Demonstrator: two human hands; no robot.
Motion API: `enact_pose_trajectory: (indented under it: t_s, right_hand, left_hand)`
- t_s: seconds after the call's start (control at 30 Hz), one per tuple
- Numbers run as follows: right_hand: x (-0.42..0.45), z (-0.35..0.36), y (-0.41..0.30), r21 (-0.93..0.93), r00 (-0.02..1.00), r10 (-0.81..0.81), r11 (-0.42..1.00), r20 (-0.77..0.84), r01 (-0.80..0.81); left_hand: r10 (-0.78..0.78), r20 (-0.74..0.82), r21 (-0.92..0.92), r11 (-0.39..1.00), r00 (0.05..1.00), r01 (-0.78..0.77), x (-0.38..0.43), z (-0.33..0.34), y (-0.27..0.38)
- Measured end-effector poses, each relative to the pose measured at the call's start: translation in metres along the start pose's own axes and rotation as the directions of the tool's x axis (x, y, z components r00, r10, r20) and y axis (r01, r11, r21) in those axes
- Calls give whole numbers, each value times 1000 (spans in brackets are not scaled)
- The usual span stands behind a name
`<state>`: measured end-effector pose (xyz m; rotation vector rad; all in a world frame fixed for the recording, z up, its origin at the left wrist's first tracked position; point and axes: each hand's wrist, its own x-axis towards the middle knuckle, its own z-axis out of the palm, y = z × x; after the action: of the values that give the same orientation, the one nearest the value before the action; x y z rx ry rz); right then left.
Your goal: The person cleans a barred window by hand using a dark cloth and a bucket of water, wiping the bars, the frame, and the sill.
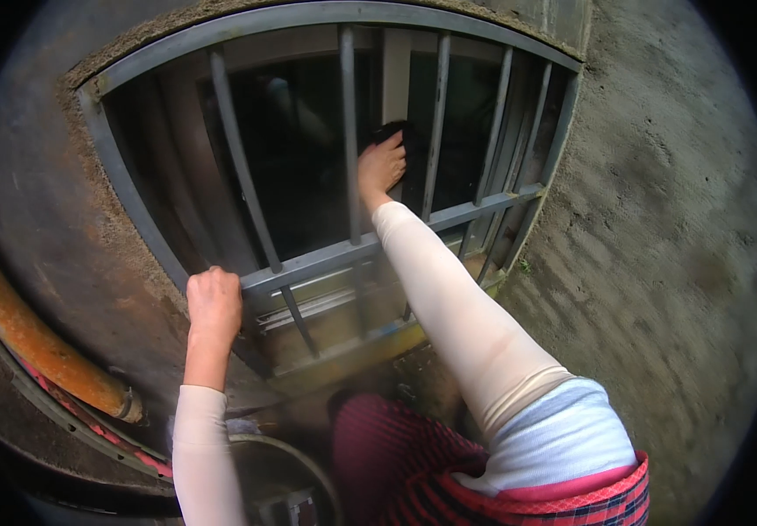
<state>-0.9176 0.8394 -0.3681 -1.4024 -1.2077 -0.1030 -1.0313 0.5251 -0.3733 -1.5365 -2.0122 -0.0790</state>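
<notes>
A grey metal window grille (313,268) fills the wall before me, its upright bars crossed by a rail. My left hand (215,301) is closed around the left end of that rail, beside the frame. Through the gap between two bars reaches my right hand (384,168), pressing a dark, soft-looking thing (393,126), perhaps a cloth, to the light window mullion (396,79). Much of that thing is hidden by my fingers and blends into the dark window glass (293,158) behind. Pale sleeves cover both forearms.
A rough cement wall (655,197) rises on the right. At the lower left an orange pipe (43,335) curves along the wall. Below my left forearm stands a round container (286,447) with unclear contents. A yellowish sill (352,355) runs under the grille.
</notes>
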Motion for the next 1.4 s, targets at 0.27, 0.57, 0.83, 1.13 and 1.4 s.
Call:
enact_pose_trajectory:
  t_s: [0.27,0.57,0.83,1.13,1.4]
  right_hand:
    - [-6,-21,14,-45,997,17,999,80,-14]
    - [19,-21,24,-74,907,168,986,387,-151]
    - [50,-32,-9,153,967,-72,988,244,35]
    - [-18,-22,80,37,468,208,886,859,-462]
    - [6,-46,46,321,490,284,479,824,-817]
  left_hand:
    - [-4,-13,12,1000,1000,4,-6,4,6]
    - [30,-109,-13,999,994,-31,-11,31,4]
    - [4,-45,44,999,999,-2,-11,33,6]
    - [-25,11,76,997,1000,24,-9,18,8]
    - [-27,-3,80,996,1000,27,-6,15,19]
